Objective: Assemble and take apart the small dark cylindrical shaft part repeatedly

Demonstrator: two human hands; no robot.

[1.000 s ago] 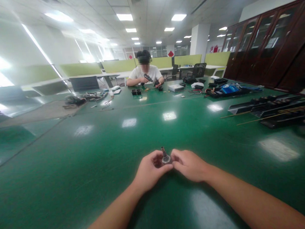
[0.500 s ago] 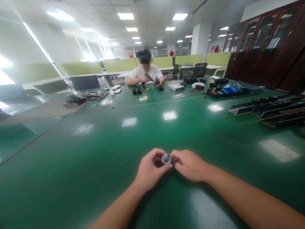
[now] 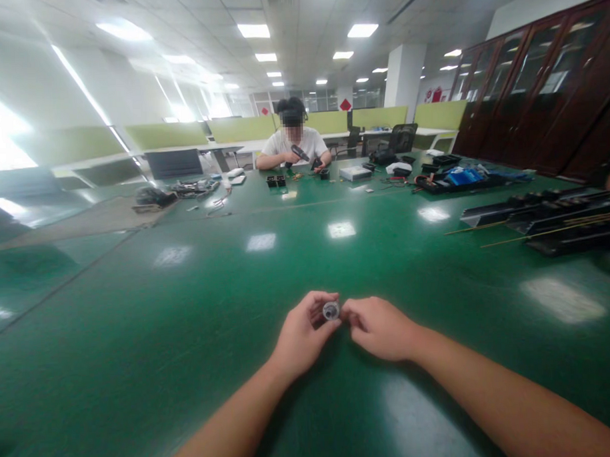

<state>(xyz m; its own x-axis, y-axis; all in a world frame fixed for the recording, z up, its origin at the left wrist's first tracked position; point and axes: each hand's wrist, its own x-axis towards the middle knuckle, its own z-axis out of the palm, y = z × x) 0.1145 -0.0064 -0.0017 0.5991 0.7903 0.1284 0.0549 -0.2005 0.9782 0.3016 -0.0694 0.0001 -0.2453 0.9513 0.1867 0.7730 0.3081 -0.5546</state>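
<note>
- bright office, with ceiling lights overhead, a dark cabinet along the right wall and a wide green table filling the foreground.
- across the table, i see a co-worker in white with a dark tool in hand.
- black rails and thin rods lie at the right, well apart from the near hands.
- on the near side, the left hand curves round a small, round, metallic part, pinching it between thumb and fingers.
- the right hand is half curled, fingertips bunched just beside the part; i cannot tell whether they touch it or pinch anything.
- the left grip probably steadies the part from the side, keeping its round face uncovered and its right edge within the other hand's reach.
- a second ago a narrow stem stood up from the part; now its ringed face, dark at the centre, is turned towards the wearer.
- the left thumb has drawn back slightly from the right fingers.
</note>
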